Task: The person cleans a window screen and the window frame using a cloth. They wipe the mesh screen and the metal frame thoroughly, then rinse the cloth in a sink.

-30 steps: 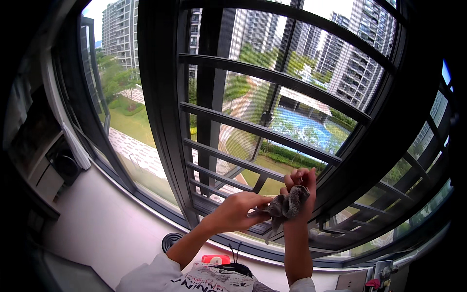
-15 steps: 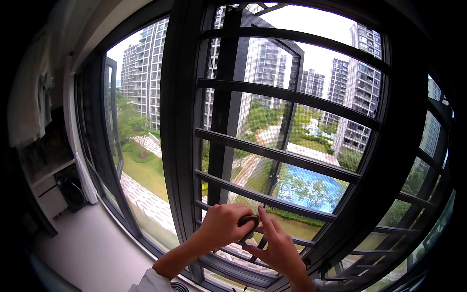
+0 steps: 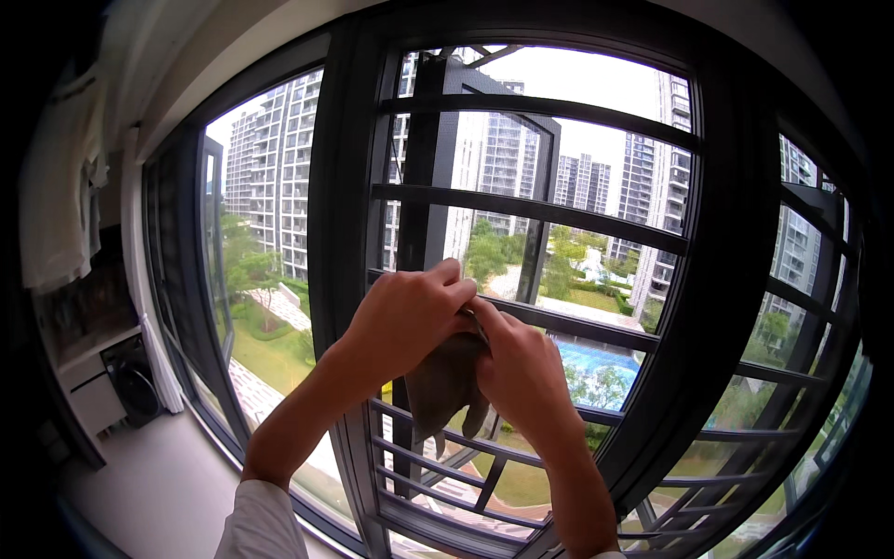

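A limp, dark grey-brown piece of cloth (image 3: 443,387) hangs beneath both my hands, its lower edge ending in several dangling tips. My left hand (image 3: 410,312) pinches it at the top, fingers bent over the edge. Close beside it, fingertips almost touching, my right hand (image 3: 523,363) is closed on the upper right edge. Fingers partly hide the gripped edge, so I cannot tell exactly what kind of cloth it is. Behind the hands run the dark horizontal bars (image 3: 531,216) of a window guard; whether the cloth touches a bar is unclear.
A thick dark window post (image 3: 346,186) stands left of the barred opening, and another barred section (image 3: 792,368) curves away on the right. At far left, white clothes (image 3: 65,186) hang above a cabinet and a dark front-loading washing machine (image 3: 132,382). Pale floor (image 3: 140,475) lies below.
Both hands have risen from the lower bars. The dark cloth, earlier a small bunched loop between them, now hangs open downward. The view has tilted slightly up.
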A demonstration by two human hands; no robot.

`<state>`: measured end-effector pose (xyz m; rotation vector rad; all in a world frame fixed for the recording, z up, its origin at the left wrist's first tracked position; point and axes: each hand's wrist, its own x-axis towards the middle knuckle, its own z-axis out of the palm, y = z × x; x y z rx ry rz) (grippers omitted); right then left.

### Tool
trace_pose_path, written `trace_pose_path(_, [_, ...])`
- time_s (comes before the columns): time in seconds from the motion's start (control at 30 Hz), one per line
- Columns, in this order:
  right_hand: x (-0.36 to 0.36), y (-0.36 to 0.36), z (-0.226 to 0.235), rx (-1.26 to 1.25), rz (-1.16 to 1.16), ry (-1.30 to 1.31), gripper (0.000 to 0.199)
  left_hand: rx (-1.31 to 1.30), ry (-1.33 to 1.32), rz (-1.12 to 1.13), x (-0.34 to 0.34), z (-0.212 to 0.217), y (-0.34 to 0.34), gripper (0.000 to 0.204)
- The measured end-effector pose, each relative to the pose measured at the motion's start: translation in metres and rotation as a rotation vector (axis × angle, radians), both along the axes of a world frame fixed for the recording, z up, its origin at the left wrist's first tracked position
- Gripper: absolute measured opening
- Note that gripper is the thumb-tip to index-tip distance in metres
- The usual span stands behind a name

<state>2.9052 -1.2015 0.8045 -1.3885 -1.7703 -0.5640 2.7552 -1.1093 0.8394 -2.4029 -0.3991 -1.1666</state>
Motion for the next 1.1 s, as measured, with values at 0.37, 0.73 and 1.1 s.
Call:
trace_pose_path(0.37, [0.026, 0.009, 0.127, 0.312, -0.345, -0.242, 0.011, 0.305, -0.312, -0.067, -0.015, 0.081, 0.072, 0.012])
trace_pose_path(0.73, [0.026, 0.091, 0.095, 0.650, -0.772, -0.693, 0.022, 0.015, -0.793, -0.014, 0.058, 0.042, 0.108, 0.026])
trace_pose_path(1.1, [0.018, 0.126, 0.036, 0.782, -0.110, -0.970, 0.038, 0.326, -0.732, 0.012, 0.085, 0.001, 0.151, 0.063])
